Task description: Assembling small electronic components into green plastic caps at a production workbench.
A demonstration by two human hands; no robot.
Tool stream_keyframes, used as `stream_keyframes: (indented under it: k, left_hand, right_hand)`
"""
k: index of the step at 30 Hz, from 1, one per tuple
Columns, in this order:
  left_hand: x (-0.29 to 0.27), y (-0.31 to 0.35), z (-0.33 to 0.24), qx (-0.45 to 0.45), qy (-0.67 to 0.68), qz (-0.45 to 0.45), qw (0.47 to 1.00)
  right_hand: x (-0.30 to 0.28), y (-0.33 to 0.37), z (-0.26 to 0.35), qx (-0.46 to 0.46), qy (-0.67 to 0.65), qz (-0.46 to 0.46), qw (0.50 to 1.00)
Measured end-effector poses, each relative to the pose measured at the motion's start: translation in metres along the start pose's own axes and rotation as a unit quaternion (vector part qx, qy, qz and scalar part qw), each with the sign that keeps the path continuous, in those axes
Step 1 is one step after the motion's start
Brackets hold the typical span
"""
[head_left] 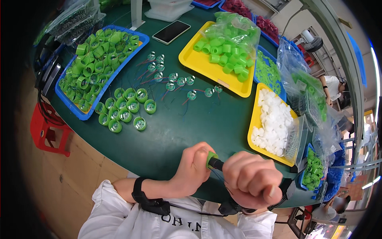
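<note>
My left hand (191, 170) pinches a green plastic ring (211, 157) close to the table's front edge. In my right hand (252, 178), fingers wrapped round, is a black rod-like tool (216, 163) whose tip meets the ring's opening; most of it is hidden by the fist. Thin dark wires hang below, between the hands. Ahead and to the left stands a group of green rings with circuit boards inside (132, 105). Several loose round circuit boards (181, 81) with red and dark wires lie beyond my hands.
At the left, a blue tray (85, 116) is heaped with wired green rings. A yellow tray (191, 59) holds plain green rings and a plastic bag; another yellow tray (254, 148) holds white caps (273, 123). A phone (171, 32) lies at the back. A red stool (49, 131) stands left.
</note>
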State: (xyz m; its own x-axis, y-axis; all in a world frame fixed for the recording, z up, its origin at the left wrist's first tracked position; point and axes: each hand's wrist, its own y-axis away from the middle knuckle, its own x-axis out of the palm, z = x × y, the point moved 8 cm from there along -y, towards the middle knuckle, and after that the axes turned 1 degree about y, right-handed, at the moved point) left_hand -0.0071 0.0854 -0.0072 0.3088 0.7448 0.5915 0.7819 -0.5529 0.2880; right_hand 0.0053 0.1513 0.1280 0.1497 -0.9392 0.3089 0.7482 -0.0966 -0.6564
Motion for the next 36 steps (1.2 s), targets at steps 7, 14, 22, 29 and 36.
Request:
stream_keyframes:
  k: [7, 14, 22, 29, 36]
  left_hand:
    - [-0.008, -0.007, 0.016, -0.079, 0.055, 0.013, 0.995]
    - [0.012, -0.002, -0.039, 0.136, -0.129, 0.118, 0.975]
    - [0.037, 0.029, -0.088, 0.463, -0.551, -0.010, 0.695]
    - [0.033, 0.004, -0.074, 0.379, -0.481, 0.037, 0.789]
    - [0.021, -0.061, 0.015, 0.169, -0.437, 0.207, 0.859]
  right_hand:
    - [-0.030, 0.006, -0.025, 0.099, -0.089, -0.034, 0.991]
    - [-0.055, -0.012, 0.053, -0.021, -0.120, -0.085, 0.989]
    - [-0.080, 0.001, 0.046, 0.023, -0.016, -0.110, 0.994]
    - [-0.093, -0.010, 0.050, 0.014, 0.031, -0.081, 0.996]
    - [-0.146, -0.076, -0.006, 0.119, 0.541, -0.008, 0.832]
